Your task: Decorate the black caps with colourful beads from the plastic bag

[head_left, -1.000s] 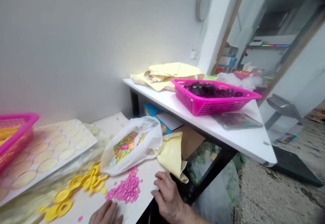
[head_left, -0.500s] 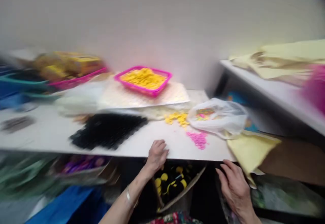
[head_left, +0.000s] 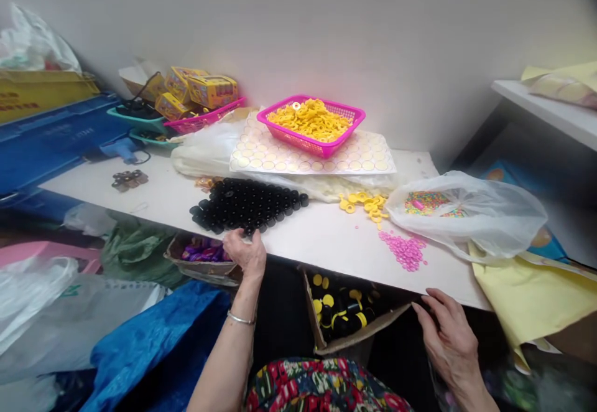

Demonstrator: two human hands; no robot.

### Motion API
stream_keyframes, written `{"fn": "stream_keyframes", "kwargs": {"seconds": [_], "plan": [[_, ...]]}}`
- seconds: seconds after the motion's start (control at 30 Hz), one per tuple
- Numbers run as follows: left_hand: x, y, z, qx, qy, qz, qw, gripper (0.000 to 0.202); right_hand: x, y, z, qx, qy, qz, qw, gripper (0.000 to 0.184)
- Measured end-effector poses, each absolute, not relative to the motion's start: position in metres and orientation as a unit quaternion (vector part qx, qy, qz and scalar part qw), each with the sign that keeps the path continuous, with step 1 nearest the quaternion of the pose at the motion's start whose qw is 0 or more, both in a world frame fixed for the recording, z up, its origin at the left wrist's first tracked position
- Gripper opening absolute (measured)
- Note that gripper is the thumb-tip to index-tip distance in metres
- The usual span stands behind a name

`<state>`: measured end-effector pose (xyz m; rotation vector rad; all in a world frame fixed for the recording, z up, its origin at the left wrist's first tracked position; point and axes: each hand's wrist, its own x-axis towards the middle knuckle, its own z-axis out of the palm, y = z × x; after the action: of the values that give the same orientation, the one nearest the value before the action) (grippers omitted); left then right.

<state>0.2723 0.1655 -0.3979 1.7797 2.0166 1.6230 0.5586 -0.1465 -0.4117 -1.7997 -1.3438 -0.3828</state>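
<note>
My left hand (head_left: 246, 252) is at the table's front edge, beside the near side of a dense cluster of small black cylindrical pieces (head_left: 247, 203). Its fingers are curved, with a gap between them and the thumb; the fingertips reach the nearest pieces, and I cannot tell if they touch. My right hand (head_left: 450, 334) holds nothing and hangs at the front edge on the right, fingers apart. Close to it on the tabletop lies a spread of small pink beads (head_left: 405, 250). Yellow ring-shaped pieces (head_left: 366, 205) lie loose behind the beads.
A pink basket (head_left: 321, 149) of yellow pieces stands on a sheet of printed circles (head_left: 247, 162). An open plastic bag (head_left: 504, 219) holds colourful beads. Below the table edge, a carton (head_left: 359, 345) contains black and yellow pieces. Yellow boxes (head_left: 212, 91) sit back left; a blue bag (head_left: 153, 337) is lower left.
My left hand has moved left along the table edge to the black pieces. The view has shifted, now showing more of the left side. My right hand stays by the front edge.
</note>
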Motion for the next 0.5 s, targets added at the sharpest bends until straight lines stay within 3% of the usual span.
{"fn": "stream_keyframes", "kwargs": {"seconds": [0.17, 0.33, 0.43, 0.5], "plan": [[0.26, 0.16, -0.403, 0.522, 0.652, 0.543, 0.088, 0.034, 0.567, -0.135, -0.395, -0.734, -0.478, -0.088, 0.475, 0.012], [0.265, 0.169, -0.408, 0.471, 0.688, 0.53, 0.156, 0.033, 0.63, -0.064, -0.342, -0.742, -0.486, -0.185, 0.423, 0.015], [0.267, 0.167, -0.41, 0.452, 0.693, 0.529, 0.188, 0.032, 0.683, -0.012, -0.316, -0.839, -0.458, -0.162, 0.245, 0.023], [0.267, 0.158, -0.41, 0.467, 0.676, 0.544, 0.173, 0.034, 0.709, 0.017, -0.309, -0.887, -0.43, -0.1, 0.136, 0.018]]}}
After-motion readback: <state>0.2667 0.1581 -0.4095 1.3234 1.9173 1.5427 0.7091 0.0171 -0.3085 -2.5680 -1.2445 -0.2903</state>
